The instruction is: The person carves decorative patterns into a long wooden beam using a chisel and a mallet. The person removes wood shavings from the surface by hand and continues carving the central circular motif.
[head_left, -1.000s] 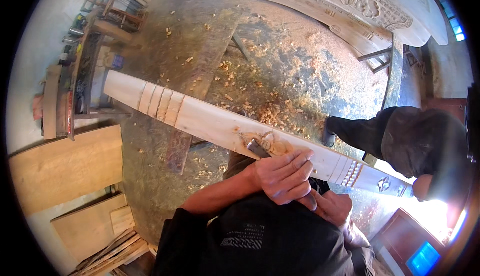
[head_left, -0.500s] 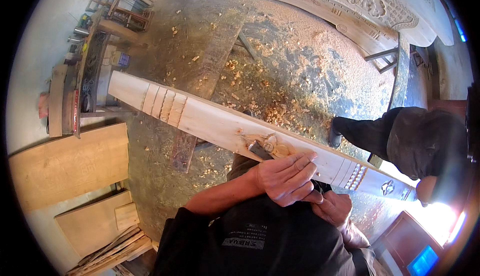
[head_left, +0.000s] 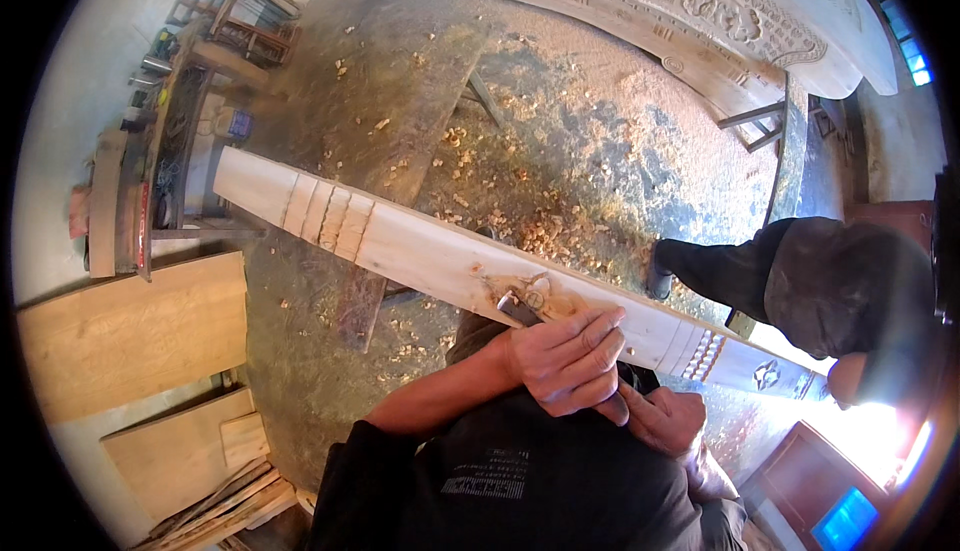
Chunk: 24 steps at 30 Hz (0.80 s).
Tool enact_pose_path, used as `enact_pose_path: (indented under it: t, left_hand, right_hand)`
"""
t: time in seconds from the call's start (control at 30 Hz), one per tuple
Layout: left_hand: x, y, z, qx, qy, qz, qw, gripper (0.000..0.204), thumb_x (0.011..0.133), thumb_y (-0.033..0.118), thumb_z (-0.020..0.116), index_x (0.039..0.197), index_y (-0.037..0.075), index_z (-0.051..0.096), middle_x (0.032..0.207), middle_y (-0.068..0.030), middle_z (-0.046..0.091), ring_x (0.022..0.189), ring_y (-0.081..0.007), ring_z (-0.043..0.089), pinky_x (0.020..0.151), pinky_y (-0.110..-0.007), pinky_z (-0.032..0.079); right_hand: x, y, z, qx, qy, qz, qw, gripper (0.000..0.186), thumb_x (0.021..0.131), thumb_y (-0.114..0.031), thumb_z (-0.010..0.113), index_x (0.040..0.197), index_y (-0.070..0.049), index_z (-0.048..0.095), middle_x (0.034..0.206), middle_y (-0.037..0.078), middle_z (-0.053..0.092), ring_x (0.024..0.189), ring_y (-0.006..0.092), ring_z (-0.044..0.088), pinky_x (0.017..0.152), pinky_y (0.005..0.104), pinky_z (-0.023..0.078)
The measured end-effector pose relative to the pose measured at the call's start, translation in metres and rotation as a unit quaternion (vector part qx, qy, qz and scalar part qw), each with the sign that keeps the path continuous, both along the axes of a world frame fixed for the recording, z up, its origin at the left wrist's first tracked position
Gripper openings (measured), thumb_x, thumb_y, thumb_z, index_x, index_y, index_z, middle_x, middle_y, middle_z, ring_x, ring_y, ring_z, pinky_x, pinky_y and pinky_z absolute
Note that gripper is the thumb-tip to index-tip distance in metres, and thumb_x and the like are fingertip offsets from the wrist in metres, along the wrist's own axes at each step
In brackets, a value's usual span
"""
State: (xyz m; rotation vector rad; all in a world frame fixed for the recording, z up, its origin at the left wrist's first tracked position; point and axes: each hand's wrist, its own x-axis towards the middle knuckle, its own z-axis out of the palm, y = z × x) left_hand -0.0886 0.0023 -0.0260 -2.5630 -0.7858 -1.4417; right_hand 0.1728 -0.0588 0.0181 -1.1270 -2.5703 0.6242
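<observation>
A long pale wooden board (head_left: 440, 253) lies slantwise in front of me, from far left to near right. Raised carving (head_left: 545, 296) stands out around its middle. My left hand (head_left: 570, 363) is closed over a carving chisel (head_left: 516, 309), its fingertips against the board's face. The wide metal blade points left and rests by the carving. Closer to my body, my right hand (head_left: 668, 419) is curled at the chisel's handle end, which the fingers mostly hide. Grooved and scalloped bands (head_left: 330, 215) cross the board on the left, with a beaded band (head_left: 706, 354) on the right.
Wood shavings (head_left: 540, 231) litter the floor. Another person in dark clothes (head_left: 825, 271) is close on the right. A large carved panel (head_left: 700, 11) rests on trestles at the back. A cluttered bench (head_left: 180, 131) and leaning boards (head_left: 130, 336) line the left.
The view has shifted slightly, carrying the board a little left in the picture. Both hands keep their grip, and the chisel stays beside the same carving.
</observation>
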Motion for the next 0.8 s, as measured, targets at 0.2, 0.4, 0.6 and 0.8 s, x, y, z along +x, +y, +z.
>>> enact_pose_path:
  t: [0.2,0.4,0.6,0.8]
  left_hand:
    - [-0.001,0.004,0.003,-0.004,0.016,-0.004,1.0,0.064,0.101,0.064,0.062,0.08,0.004,0.056,0.097,-0.0206,0.076,0.102,-0.0351,0.081,0.089,-0.042,0.066]
    - [0.006,-0.004,0.002,-0.05,0.008,0.028,0.998,0.056,0.1,0.056,0.068,0.076,0.007,0.056,0.101,-0.0198,0.077,0.105,-0.0335,0.08,0.089,-0.04,0.065]
    - [0.005,-0.005,0.006,-0.068,0.016,0.031,0.997,0.051,0.098,0.048,0.074,0.072,0.008,0.057,0.103,-0.0193,0.077,0.105,-0.0332,0.08,0.09,-0.041,0.065]
    - [0.006,-0.006,0.003,-0.065,0.0,0.015,0.998,0.051,0.101,0.043,0.074,0.07,0.006,0.057,0.102,-0.0192,0.077,0.105,-0.0345,0.08,0.086,-0.041,0.066]
  right_hand:
    - [0.001,-0.004,0.009,-0.013,-0.001,-0.016,1.0,0.056,0.079,-0.012,0.088,0.133,-0.021,0.077,0.064,-0.003,0.042,0.046,0.0152,0.047,0.041,0.0332,0.037]
    - [0.004,-0.006,-0.001,-0.024,0.015,-0.025,0.999,0.049,0.078,-0.012,0.088,0.125,-0.019,0.077,0.065,-0.002,0.043,0.047,0.0169,0.049,0.042,0.0348,0.038]
    - [0.004,-0.009,-0.015,-0.018,0.047,-0.025,0.998,0.039,0.077,-0.012,0.088,0.114,-0.018,0.078,0.064,0.0,0.045,0.048,0.0187,0.05,0.043,0.0359,0.037]
    - [0.004,-0.008,-0.031,-0.009,0.07,-0.026,0.997,0.03,0.076,-0.011,0.088,0.104,-0.016,0.079,0.063,0.001,0.046,0.048,0.0204,0.051,0.044,0.037,0.037]
